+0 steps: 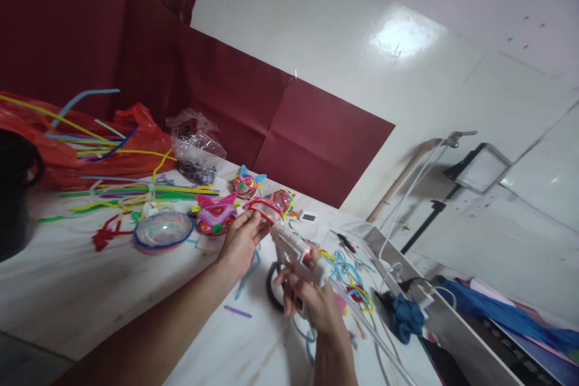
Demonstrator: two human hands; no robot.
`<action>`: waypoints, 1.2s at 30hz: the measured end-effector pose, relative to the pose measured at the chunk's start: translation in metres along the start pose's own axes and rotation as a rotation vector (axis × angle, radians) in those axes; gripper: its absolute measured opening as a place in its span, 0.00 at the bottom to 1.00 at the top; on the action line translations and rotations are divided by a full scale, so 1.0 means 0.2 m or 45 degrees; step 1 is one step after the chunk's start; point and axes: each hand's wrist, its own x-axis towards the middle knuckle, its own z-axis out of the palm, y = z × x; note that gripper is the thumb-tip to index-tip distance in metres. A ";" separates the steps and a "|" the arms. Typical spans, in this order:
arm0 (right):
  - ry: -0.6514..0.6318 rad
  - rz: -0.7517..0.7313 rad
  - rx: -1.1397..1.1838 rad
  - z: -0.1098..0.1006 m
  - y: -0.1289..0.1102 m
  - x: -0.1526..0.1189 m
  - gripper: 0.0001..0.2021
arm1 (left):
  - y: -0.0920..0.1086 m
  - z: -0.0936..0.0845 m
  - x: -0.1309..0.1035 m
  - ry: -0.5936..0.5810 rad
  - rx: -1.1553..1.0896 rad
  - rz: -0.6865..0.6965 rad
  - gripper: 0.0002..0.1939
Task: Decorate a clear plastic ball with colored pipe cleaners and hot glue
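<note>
My right hand (312,292) is wrapped round the grip of a white hot glue gun (292,247). Its nozzle points up and left, close to my left fingertips. With bent fingers, my left hand (244,235) pinches the edge of a clear plastic shell rimmed with pink and red pipe cleaner (266,210). Left of that hand sits a pink and purple pipe-cleaner animal head (215,217) with pointed ears. A smaller head with blue ears (246,184) stands behind. Another colourful rimmed piece (284,200) lies just beyond the shell.
At left are a clear bowl with a blue rim (163,232), a red bag of pipe cleaners (131,132) and a black bucket (13,193). Loose pipe cleaners (346,271) and cables lie at right. A lamp (482,172) stands behind a low ledge (429,307).
</note>
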 end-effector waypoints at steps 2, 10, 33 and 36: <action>-0.002 -0.004 -0.003 0.00 0.00 0.00 0.20 | 0.00 0.00 0.00 0.004 -0.003 -0.004 0.08; -0.003 0.000 -0.022 -0.01 0.01 0.00 0.20 | 0.00 0.00 0.00 0.003 -0.003 0.017 0.08; -0.005 -0.008 -0.010 -0.01 0.01 0.00 0.23 | 0.00 0.01 -0.01 -0.002 -0.008 -0.006 0.09; -0.005 -0.002 -0.012 -0.01 0.01 0.00 0.21 | -0.01 0.01 -0.01 0.003 -0.007 -0.008 0.08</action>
